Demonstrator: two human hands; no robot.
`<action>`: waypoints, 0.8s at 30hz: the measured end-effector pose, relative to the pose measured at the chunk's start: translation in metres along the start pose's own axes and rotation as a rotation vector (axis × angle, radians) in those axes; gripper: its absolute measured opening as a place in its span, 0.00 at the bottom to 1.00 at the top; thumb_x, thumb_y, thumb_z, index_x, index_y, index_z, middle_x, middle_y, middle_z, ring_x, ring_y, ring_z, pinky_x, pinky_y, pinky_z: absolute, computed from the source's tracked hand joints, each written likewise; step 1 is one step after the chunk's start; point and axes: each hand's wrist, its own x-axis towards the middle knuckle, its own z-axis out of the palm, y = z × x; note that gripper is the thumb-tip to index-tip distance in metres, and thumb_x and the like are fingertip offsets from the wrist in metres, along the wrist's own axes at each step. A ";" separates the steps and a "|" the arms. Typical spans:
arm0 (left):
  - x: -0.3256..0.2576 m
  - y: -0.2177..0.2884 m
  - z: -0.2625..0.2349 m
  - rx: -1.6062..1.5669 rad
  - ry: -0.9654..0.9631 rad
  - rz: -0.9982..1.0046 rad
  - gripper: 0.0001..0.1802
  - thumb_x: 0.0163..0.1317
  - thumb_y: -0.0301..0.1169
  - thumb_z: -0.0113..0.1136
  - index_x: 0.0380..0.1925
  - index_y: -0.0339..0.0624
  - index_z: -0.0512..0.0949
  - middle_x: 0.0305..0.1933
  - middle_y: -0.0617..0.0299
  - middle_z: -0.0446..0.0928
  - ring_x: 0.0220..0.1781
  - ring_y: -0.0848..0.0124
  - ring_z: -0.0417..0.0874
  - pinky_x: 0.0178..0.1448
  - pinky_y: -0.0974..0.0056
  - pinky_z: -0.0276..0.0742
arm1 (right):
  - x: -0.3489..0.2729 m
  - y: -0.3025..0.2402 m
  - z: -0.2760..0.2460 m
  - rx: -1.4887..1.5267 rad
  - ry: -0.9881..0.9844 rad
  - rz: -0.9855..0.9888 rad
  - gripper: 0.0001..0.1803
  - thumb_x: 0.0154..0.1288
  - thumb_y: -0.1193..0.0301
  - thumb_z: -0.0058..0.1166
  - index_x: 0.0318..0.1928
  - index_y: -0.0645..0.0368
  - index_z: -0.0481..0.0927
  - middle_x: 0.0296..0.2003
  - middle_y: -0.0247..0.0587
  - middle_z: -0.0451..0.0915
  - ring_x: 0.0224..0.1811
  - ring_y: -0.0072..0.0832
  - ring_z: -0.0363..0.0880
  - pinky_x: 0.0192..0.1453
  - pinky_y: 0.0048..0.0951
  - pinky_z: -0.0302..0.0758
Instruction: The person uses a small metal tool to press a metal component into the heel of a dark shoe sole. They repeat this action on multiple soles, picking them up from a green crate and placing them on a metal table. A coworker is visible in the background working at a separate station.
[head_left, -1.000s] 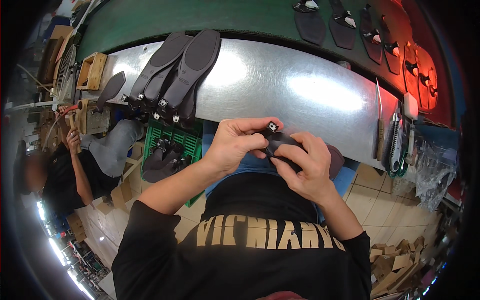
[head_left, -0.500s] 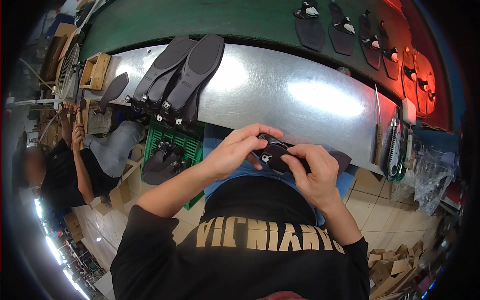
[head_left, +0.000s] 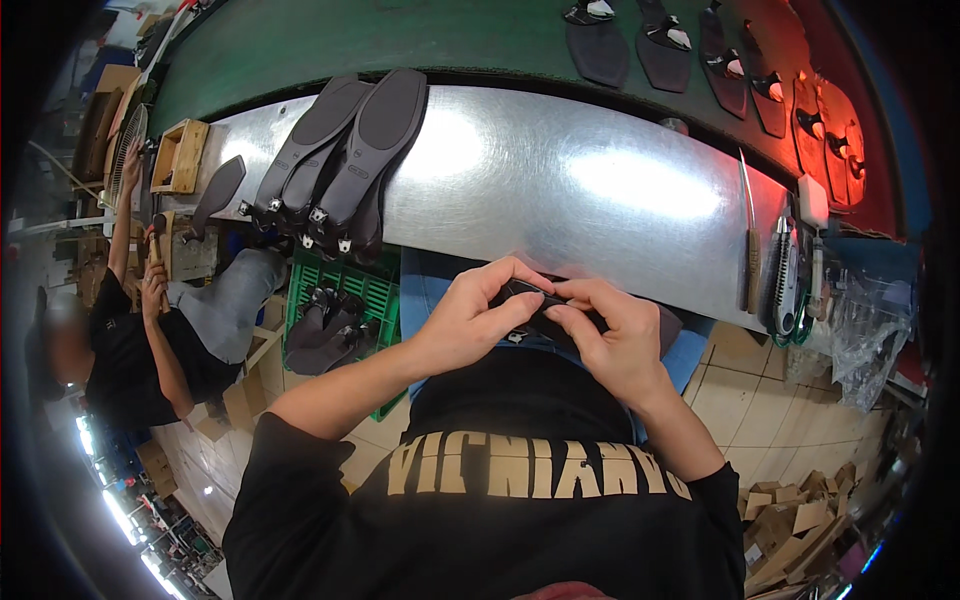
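Observation:
In front of my waist, just off the near edge of the metal bench, both hands hold a dark sandal (head_left: pixel 672 332). My left hand (head_left: pixel 475 315) pinches its strap end between thumb and fingers. With thumb and bent fingers, my right hand (head_left: pixel 618 328) grips the same sandal close beside it, the fingertips of both hands nearly meeting. The sole's far end shows beyond my right hand; fingers cover most of the strap. A small shiny metal piece peeks out below my left thumb.
Dark sandal soles (head_left: pixel 385 125) are stacked at left on the metal bench (head_left: pixel 500 190). Below them a green crate (head_left: pixel 385 285) holds more. Sandals (head_left: pixel 665 50) lie on the green belt (head_left: pixel 400 40). An awl (head_left: pixel 752 265) lies at right. A co-worker (head_left: pixel 135 350) at left holds a hammer (head_left: pixel 155 255).
My hands have drawn closer together and the sandal has been turned, so its metal piece is mostly covered. The co-worker's one arm has reached up toward the fan. The view has shifted slightly.

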 end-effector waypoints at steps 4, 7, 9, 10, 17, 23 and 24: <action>0.000 -0.002 0.003 0.092 0.023 0.147 0.09 0.68 0.31 0.56 0.41 0.36 0.77 0.36 0.67 0.77 0.38 0.83 0.76 0.39 0.74 0.73 | 0.010 -0.008 -0.011 0.167 -0.231 0.205 0.06 0.57 0.75 0.64 0.32 0.63 0.80 0.22 0.38 0.78 0.21 0.20 0.75 0.28 0.23 0.70; -0.008 0.005 -0.002 0.002 0.000 0.048 0.10 0.69 0.33 0.56 0.40 0.36 0.78 0.36 0.65 0.78 0.40 0.80 0.77 0.41 0.73 0.72 | 0.017 -0.015 -0.013 0.186 -0.341 0.211 0.05 0.57 0.76 0.61 0.32 0.64 0.79 0.21 0.34 0.76 0.23 0.16 0.71 0.29 0.20 0.68; -0.026 0.003 -0.009 -0.131 0.061 0.010 0.13 0.71 0.35 0.53 0.44 0.36 0.78 0.40 0.63 0.79 0.43 0.78 0.78 0.43 0.71 0.75 | 0.017 -0.019 -0.017 0.178 -0.364 0.248 0.04 0.58 0.77 0.60 0.31 0.64 0.78 0.22 0.32 0.76 0.24 0.14 0.71 0.30 0.19 0.67; -0.036 -0.002 -0.012 -0.194 0.137 0.023 0.14 0.72 0.36 0.52 0.46 0.36 0.78 0.42 0.61 0.80 0.45 0.77 0.79 0.44 0.71 0.76 | 0.018 -0.018 -0.019 0.187 -0.374 0.277 0.04 0.58 0.76 0.59 0.31 0.63 0.77 0.23 0.30 0.75 0.25 0.14 0.70 0.31 0.18 0.66; -0.152 -0.144 -0.148 0.325 1.000 0.049 0.08 0.64 0.30 0.61 0.37 0.36 0.84 0.34 0.65 0.82 0.34 0.80 0.79 0.38 0.73 0.75 | 0.035 0.014 -0.047 0.373 -0.169 0.353 0.04 0.67 0.73 0.54 0.35 0.59 0.75 0.28 0.23 0.73 0.29 0.09 0.66 0.34 0.12 0.60; -0.249 -0.207 -0.262 1.091 0.764 -0.489 0.63 0.33 0.50 0.79 0.70 0.43 0.56 0.75 0.48 0.54 0.76 0.53 0.54 0.74 0.55 0.57 | 0.056 0.031 -0.059 0.422 -0.012 0.376 0.06 0.71 0.70 0.54 0.38 0.58 0.74 0.31 0.27 0.76 0.29 0.13 0.72 0.35 0.15 0.70; -0.254 -0.213 -0.269 1.172 0.627 -0.653 0.68 0.30 0.51 0.80 0.72 0.45 0.52 0.77 0.49 0.49 0.78 0.53 0.48 0.76 0.55 0.54 | 0.058 0.031 -0.058 0.441 0.001 0.381 0.06 0.71 0.69 0.54 0.38 0.58 0.74 0.31 0.27 0.76 0.29 0.13 0.72 0.34 0.16 0.70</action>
